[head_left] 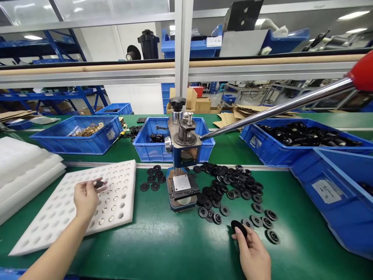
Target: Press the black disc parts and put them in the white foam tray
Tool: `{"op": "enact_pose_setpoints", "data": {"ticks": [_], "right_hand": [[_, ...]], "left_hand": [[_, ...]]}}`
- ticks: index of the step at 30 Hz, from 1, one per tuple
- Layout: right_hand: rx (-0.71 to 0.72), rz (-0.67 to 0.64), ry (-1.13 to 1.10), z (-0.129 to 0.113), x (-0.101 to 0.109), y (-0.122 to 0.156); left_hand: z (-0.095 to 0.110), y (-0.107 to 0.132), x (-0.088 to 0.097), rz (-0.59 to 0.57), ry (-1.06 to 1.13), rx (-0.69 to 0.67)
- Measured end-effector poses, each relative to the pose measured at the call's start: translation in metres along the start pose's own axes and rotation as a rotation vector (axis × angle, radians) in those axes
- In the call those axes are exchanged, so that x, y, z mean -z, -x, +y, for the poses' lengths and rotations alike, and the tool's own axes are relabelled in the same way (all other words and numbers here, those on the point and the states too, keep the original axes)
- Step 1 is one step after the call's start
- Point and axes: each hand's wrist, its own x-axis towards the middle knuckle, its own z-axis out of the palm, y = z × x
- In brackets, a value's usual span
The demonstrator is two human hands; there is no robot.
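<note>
My left hand (87, 194) is over the white foam tray (61, 210), its fingers closed on a small dark part (99, 184) that they partly cover. Small shiny round pieces (113, 198) sit in several of the tray's holes. At the lower right, my right hand (252, 247) pinches a black disc (239, 228) between thumb and fingers. Just beyond that hand, ridged black discs (256, 221) lie loose on the green table. Between my hands stands a hand press (183, 155) with a metal plate (181, 182) on its base; neither hand touches it.
The press's long lever (276, 109) with a red knob (363, 72) reaches up to the right. Blue bins stand behind: one with brass-coloured parts (78, 136), one behind the press (148, 151), one with black parts (262, 151). White foam sheets (26, 171) are stacked at left.
</note>
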Motion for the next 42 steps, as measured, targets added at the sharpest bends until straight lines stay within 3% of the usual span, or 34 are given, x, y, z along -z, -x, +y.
{"op": "enact_pose_setpoints", "data": {"ticks": [2, 6, 10, 13, 17, 21, 30, 36, 42], "right_hand": [[0.024, 0.01, -0.014, 0.005, -0.002, 0.0], [0.088, 0.005, -0.083, 0.014, -0.007, -0.001], [0.2, -0.074, -0.115, 0.015, -0.015, 0.008], [0.384, -0.199, -0.1, 0.01, -0.025, 0.025], [0.731, -0.235, -0.009, -0.003, -0.038, 0.048], [0.881, -0.214, 0.017, -0.019, -0.04, 0.058], [0.869, -0.165, 0.019, -0.026, -0.041, 0.064], [0.959, -0.201, 0.07, -0.033, -0.038, 0.071], [0.891, -0.301, 0.124, -0.038, -0.032, 0.074]], "left_hand": [[0.031, 0.023, -0.009, -0.178, 0.198, 0.107], [0.079, 0.086, -0.034, -0.697, 0.298, 0.192], [0.101, 0.156, -0.07, -1.169, 0.314, 0.114], [0.106, 0.201, -0.097, -1.372, 0.276, 0.037], [0.092, 0.237, -0.116, -1.385, 0.225, -0.082], [0.077, 0.241, -0.112, -1.359, 0.218, -0.151], [0.066, 0.238, -0.114, -1.335, 0.248, -0.241], [0.062, 0.232, -0.112, -1.377, 0.327, -0.173], [0.064, 0.231, -0.111, -1.378, 0.358, -0.141]]}}
